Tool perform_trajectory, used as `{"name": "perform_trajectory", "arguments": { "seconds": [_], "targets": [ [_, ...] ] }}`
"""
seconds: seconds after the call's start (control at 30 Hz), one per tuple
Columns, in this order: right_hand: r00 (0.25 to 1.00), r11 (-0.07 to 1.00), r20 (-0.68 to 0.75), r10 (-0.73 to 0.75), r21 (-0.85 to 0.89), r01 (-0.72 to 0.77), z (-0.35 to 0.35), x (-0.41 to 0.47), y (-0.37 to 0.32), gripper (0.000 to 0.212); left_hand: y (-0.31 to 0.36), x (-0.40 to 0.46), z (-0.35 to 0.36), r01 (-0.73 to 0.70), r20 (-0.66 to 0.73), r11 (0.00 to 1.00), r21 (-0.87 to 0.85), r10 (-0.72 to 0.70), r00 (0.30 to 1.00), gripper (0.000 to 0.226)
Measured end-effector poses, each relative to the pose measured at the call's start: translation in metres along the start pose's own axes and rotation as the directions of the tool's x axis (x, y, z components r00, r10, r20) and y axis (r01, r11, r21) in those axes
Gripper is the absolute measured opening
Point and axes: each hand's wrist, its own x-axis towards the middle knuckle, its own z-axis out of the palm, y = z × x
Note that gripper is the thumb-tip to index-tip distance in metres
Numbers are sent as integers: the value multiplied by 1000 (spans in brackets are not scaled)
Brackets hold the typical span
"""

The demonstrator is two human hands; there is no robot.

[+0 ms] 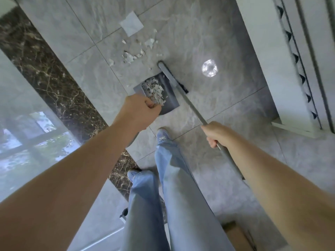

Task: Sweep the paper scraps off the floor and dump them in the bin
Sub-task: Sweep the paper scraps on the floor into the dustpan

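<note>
**Loose scraps lie beyond the dustpan mouth, on the far side from you**

Your left hand point(140, 110) is curled around the dustpan's upright handle; the handle itself is hidden under the fist, so the exact grasp cannot be confirmed. Your right hand point(214, 134) is clenched around the grey broom handle point(194, 109), which runs diagonally from that hand up and away to the broom head point(172, 77).

The dustpan point(163, 95) sits on the floor point(226, 105) just ahead of your forward shoe point(163, 135). It already carries a heap of collected scraps point(154, 90). The broom head lies along the dustpan's right edge, touching or just beside it, with its long axis running from the near right to the far left.

The remaining paper scraps point(134, 55) lie on the floor beyond the dustpan, up and to the left of the broom head's far tip. They are well clear of the pan's lip. A larger square sheet point(131, 23) lies farther out again, in the same direction.

Judgement: the job is partly done. The broom head is nearer the loose scraps than the dustpan, so the right hand has the next move. It needs to carry the head out past the scraps, then draw them back towards the pan. The scraps are light and may scatter under a fast stroke.

No bin is visible.
</note>
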Motion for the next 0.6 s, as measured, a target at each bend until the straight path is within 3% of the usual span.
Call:
{"name": "perform_trajectory", "arguments": {
  "seconds": [0.13, 0.27, 0.4, 0.5, 0.6],
  "targets": [
    [999, 967, 1, 38, 253, -37, -5, -3, 19, 42, -2, -5, -3, 31, -11, 999, 28, -30, 999, 32],
    [979, 979, -143, -145, 125, 163, -18, 10, 15, 37, 1, 0, 0, 25, -2, 999, 45, -25, 1000, 33],
    [985, 980, 12, -173, 107, 171, 0, 12, 6, 34, 5, 7, 2, 18, -6, 998, 62, -18, 1000, 36],
    [975, 951, 180, -130, 301, 72, 12, 14, 26, 33, 1, 3, -1, 17, -6, 998, 67, -17, 1000, 39],
    [985, 906, 146, -97, 422, 27, -1, 11, 54, 38, -5, -1, -3, -12, -10, 998, 55, 12, 1000, 37]
  ]
}}
